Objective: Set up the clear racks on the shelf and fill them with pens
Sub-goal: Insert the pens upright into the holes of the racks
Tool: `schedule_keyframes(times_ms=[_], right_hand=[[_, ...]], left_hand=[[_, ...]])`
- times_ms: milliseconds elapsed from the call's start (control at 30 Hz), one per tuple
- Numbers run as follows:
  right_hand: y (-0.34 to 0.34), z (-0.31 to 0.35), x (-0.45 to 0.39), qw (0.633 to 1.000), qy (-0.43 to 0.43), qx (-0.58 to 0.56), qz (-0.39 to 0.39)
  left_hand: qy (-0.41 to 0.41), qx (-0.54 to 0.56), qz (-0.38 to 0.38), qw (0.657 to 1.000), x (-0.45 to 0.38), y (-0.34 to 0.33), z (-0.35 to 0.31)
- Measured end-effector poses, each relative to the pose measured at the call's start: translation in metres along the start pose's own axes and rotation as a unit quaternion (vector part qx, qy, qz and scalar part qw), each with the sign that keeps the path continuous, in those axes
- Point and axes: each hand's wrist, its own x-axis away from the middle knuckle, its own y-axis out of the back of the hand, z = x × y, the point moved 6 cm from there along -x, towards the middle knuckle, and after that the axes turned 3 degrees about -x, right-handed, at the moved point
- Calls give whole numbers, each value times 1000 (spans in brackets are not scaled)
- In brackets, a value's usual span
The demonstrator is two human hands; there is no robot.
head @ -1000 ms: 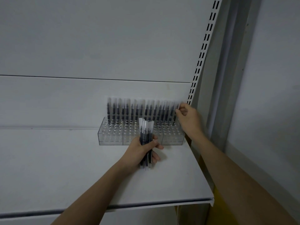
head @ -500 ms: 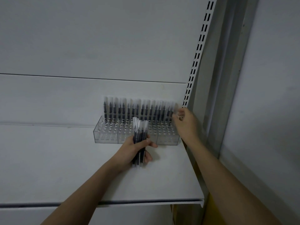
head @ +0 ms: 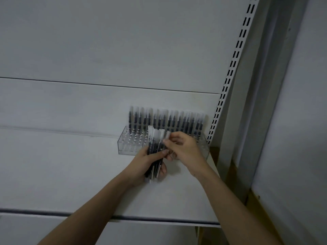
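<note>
The clear rack (head: 131,145) stood far right on the shelf (head: 70,174), back row filled, nearer holes empty. The left hand (head: 141,165) gripped a bundle of pens (head: 155,152); the right hand (head: 184,149) pinched one from it.

clear racks (head: 129,145), dark pens (head: 159,121), white shelf (head: 70,174)

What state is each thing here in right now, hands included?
Left hand: grips a bundle of pens.
Right hand: pinches one pen's top in the bundle.
Clear rack: on the shelf; back row holds upright pens, front holes empty.
</note>
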Motion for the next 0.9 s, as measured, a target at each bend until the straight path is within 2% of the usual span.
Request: schedule_keyframes(times_ms=[233,367,433,633,767,900], right_hand=[[-39,24,-24,997,12,-63,-41],[-76,35,-38,996,5,-86,-16],[-94,42,-45,996,20,-80,-39],[-125,65,-64,980,104,-50,-162],[-126,80,-68,961,174,-56,-206],[-128,84,-76,957,210,10,-202]], left_hand=[[23,-1,10,1000,15,66,-24],[-15,-48,-13,999,16,110,-42],[-48,-80,-35,995,13,128,-51],[-108,-89,-76,987,2,170,-58],[-107,-56,-118,986,-9,196,-51],[-64,-30,-161,984,-18,210,-32]])
